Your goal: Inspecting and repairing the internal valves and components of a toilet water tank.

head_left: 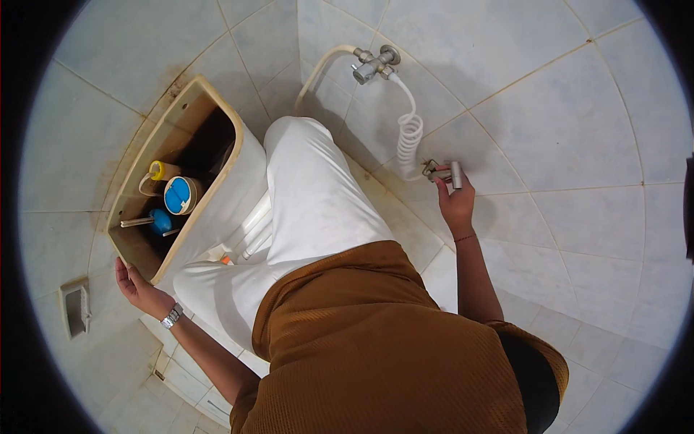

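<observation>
At the wall on the right, my right hand (457, 207) has its fingers closed round a silver bidet sprayer (456, 176). The sprayer is beside a small metal wall holder (431, 168); whether it sits in it I cannot tell. A coiled white hose (409, 134) runs from there up to a chrome valve (370, 68). On the left, my left hand (143, 292), with a metal watch at the wrist, rests its outstretched fingers at the near corner of a lidless toilet tank (239, 145). Nothing shows in that hand. Inside the tank are a blue-topped flush valve (178, 195), a yellow-capped cylinder (163, 171) and a blue round part (160, 222).
My white-trousered legs (307, 192) lie between tank and right wall. A cream hose (318, 66) leads from the valve down behind my knee. White pipes (253, 228) stand beside the tank. A recessed soap dish (75, 308) is in the left tiled wall.
</observation>
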### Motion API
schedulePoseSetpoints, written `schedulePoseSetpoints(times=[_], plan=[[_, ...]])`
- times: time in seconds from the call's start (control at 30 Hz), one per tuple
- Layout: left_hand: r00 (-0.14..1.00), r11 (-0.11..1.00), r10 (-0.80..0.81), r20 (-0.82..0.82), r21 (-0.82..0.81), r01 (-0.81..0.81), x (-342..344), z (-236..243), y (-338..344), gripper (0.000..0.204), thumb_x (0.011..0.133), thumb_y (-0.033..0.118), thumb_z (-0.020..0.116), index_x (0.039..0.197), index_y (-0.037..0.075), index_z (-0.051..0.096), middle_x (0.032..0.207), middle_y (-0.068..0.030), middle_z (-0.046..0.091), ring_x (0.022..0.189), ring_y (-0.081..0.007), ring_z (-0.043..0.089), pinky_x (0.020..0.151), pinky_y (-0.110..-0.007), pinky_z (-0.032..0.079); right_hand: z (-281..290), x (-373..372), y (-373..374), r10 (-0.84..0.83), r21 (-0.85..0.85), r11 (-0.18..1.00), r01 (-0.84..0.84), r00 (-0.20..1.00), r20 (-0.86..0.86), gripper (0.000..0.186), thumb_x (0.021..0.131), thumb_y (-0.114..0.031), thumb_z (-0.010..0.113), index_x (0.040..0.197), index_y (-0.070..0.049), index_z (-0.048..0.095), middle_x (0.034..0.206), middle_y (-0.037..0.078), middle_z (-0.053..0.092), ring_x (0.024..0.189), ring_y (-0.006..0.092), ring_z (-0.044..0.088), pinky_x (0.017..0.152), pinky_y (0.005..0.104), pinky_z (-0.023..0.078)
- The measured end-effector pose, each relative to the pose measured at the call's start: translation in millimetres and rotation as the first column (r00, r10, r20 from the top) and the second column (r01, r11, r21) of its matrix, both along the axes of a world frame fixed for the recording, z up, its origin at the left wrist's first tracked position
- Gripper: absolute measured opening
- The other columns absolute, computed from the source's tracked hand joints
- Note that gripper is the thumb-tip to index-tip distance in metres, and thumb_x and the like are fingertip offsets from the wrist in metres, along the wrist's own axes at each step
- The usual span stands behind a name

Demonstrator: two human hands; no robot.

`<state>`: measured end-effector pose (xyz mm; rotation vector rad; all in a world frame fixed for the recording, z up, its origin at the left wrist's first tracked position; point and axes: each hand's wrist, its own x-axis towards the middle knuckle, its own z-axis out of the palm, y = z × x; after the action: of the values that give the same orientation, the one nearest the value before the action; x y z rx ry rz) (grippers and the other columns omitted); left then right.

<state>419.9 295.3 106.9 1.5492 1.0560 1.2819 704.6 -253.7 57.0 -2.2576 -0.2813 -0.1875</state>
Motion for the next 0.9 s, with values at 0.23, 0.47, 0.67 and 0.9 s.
schedulePoseSetpoints(times=[0.23,0.47,0.67,0.9], plan=[[0.999,1.0,0.0,0.048,0.006,0.0,2.0,-0.4,-1.5,0.034,0.1,0.014,0.053,0.13,-0.001,0.054,0.13,-0.0109,0.058,0.118,-0.0187,0.056,0.103,-0.032,0.044,7.8,1.9,8.8,-0.053,-0.017,0.998,0.053,0.997,0.049,0.021,0.086,-0.002,0.071,0.107,-0.001,0.064,0.095,0.007,0.071,0.077,0.0146,0.066,0.072,0.0275,0.052],[0.996,1.0,0.0,0.094,-0.001,0.0,4.4,0.0,-2.9,0.031,0.1,0.012,0.054,0.128,-0.002,0.056,0.13,-0.0111,0.059,0.118,-0.0187,0.056,0.104,-0.032,0.044,-6.0,-3.3,3.7,-0.032,0.036,0.999,0.031,0.999,0.016,0.025,0.085,-0.002,0.071,0.109,0.0,0.065,0.101,0.011,0.07,0.084,0.0227,0.07,0.075,0.0318,0.054],[0.992,1.0,-0.006,0.129,-0.025,0.01,5.9,0.0,-4.7,0.031,0.1,0.013,0.054,0.127,-0.001,0.057,0.13,-0.0107,0.059,0.118,-0.0189,0.056,0.104,-0.033,0.044,-31.2,3.0,2.1,0.031,-0.217,0.976,0.028,0.964,0.265,0.028,0.081,-0.003,0.074,0.106,0.002,0.064,0.107,0.017,0.067,0.099,0.0344,0.063,0.087,0.0398,0.05],[0.995,1.0,0.023,0.098,-0.002,-0.023,-1.7,-2.5,-2.3,0.033,0.1,0.013,0.053,0.13,-0.001,0.054,0.131,-0.011,0.058,0.118,-0.0192,0.056,0.102,-0.032,0.045,-39.3,-29.7,26.4,-0.187,-0.013,0.98,0.2,0.935,0.3,0.045,0.08,-0.007,0.075,0.12,0.0,0.056,0.116,0.014,0.06,0.097,0.031,0.06,0.087,0.0396,0.048]])
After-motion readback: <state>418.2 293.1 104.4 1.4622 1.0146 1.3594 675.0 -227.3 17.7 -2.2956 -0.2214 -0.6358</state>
